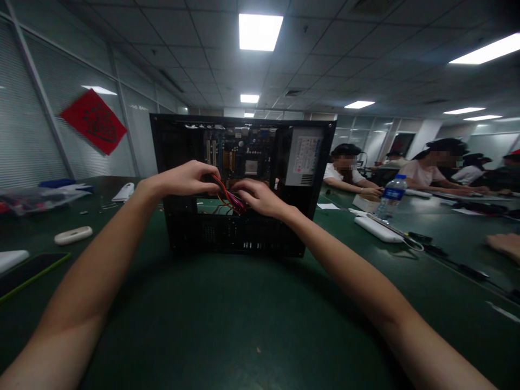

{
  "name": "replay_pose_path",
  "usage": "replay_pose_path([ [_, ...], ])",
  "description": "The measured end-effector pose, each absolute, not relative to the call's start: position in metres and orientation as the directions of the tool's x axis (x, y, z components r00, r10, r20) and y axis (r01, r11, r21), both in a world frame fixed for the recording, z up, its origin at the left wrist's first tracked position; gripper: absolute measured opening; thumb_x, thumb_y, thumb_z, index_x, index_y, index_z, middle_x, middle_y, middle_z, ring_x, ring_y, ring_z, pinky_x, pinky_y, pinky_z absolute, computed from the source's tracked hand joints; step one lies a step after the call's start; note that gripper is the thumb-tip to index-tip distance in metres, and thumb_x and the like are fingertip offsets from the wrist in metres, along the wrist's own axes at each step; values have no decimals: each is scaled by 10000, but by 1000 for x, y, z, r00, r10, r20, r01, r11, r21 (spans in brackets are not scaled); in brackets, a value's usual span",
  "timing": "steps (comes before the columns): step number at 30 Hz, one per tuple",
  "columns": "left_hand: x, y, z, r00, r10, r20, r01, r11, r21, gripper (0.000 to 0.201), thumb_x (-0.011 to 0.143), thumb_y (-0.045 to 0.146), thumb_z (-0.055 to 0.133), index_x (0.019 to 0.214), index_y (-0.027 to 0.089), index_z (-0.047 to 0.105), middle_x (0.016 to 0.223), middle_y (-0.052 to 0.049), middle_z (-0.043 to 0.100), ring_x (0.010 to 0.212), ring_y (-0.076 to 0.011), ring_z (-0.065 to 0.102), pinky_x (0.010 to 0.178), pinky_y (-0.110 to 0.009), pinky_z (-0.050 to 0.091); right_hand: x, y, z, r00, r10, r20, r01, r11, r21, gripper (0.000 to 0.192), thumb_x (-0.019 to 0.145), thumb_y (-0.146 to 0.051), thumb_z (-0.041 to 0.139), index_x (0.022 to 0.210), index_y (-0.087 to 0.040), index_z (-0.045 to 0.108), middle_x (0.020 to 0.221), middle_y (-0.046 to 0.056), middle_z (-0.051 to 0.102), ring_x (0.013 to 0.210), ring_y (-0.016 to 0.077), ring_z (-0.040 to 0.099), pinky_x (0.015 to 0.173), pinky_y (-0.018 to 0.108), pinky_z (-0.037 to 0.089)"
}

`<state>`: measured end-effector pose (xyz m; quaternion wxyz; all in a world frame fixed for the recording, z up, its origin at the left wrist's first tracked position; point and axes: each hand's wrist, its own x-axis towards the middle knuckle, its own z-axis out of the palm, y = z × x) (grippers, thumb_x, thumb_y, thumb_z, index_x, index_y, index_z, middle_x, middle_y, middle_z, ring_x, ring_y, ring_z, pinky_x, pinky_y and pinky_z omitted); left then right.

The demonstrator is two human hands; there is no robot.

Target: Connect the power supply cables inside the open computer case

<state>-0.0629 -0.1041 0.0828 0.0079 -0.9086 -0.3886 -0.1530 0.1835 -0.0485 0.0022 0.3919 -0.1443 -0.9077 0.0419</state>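
Note:
An open black computer case (174, 162) stands upright on the green table (244, 325), its motherboard (239, 154) and grey power supply (304, 157) showing inside. Both my arms reach into it. My left hand (187, 180) and my right hand (260, 197) meet over a bundle of red, yellow and dark wires (229, 197) in the case's lower middle. The fingers of both hands pinch that bundle; the wire ends are hidden behind my fingers.
White power strips lie at the right (377, 228) and left (73, 235), next to a water bottle (392, 197). A phone (28, 271) rests at the left edge. Several people sit at the table to the right. Another person's hand (504, 245) rests far right.

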Motion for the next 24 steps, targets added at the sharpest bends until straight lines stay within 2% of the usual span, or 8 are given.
replay_pose_path([
  [3, -56, -111, 84, 675, 670, 309, 688, -723, 65, 396, 891, 491, 579, 1076, 156, 679, 972, -51, 723, 866, -186, 657, 748, -258, 476, 177, -82, 22, -694, 331, 640, 216, 943, -254, 317, 1032, -341, 425, 1025, -128, 659, 939, 70, 686, 847, 181, 616, 775, 303, 449],
  [6, -48, -123, 87, 680, 665, 307, 691, -722, 35, 382, 903, 479, 565, 1089, 157, 655, 939, -44, 715, 825, -178, 655, 713, -249, 469, 173, -106, 41, -741, 351, 573, 317, 934, -164, 279, 947, -393, 617, 948, -117, 654, 786, 24, 632, 683, 136, 540, 640, 261, 363],
  [8, -43, -133, 89, 674, 676, 298, 699, -714, 41, 390, 909, 487, 556, 1095, 153, 632, 914, -41, 711, 795, -172, 656, 684, -242, 468, 171, -115, 49, -742, 360, 566, 370, 923, -102, 211, 894, -318, 686, 906, -110, 653, 742, 8, 600, 648, 116, 498, 613, 256, 317],
  [11, -40, -146, 92, 663, 683, 306, 702, -709, 62, 424, 910, 502, 556, 1148, 153, 596, 918, -45, 707, 797, -172, 664, 667, -237, 478, 173, -123, 59, -732, 358, 580, 381, 920, -88, 140, 903, -237, 646, 838, -114, 654, 692, -8, 559, 638, 104, 459, 606, 258, 294],
  [16, -48, -155, 96, 699, 651, 295, 635, -755, 163, 602, 871, 478, 622, 1396, 230, 463, 1062, -50, 707, 953, -197, 686, 775, -273, 527, 196, -135, 72, -699, 394, 597, 350, 916, -195, 258, 927, -291, 630, 721, -135, 622, 620, -28, 477, 624, 97, 408, 570, 248, 292],
  [20, -52, -157, 95, 693, 667, 273, 647, -743, 172, 618, 849, 459, 653, 1411, 270, 477, 1112, -49, 703, 1029, -208, 688, 836, -298, 542, 219, -143, 78, -678, 415, 607, 291, 910, -296, 270, 904, -322, 676, 705, -150, 613, 613, -40, 437, 612, 90, 397, 527, 227, 290],
  [24, -45, -164, 93, 711, 635, 301, 621, -768, 154, 598, 840, 429, 673, 1388, 253, 511, 1110, -50, 715, 1032, -208, 694, 844, -293, 547, 224, -146, 79, -732, 409, 545, 266, 908, -325, 293, 895, -339, 693, 683, -152, 616, 591, -50, 417, 570, 80, 399, 495, 222, 289],
])
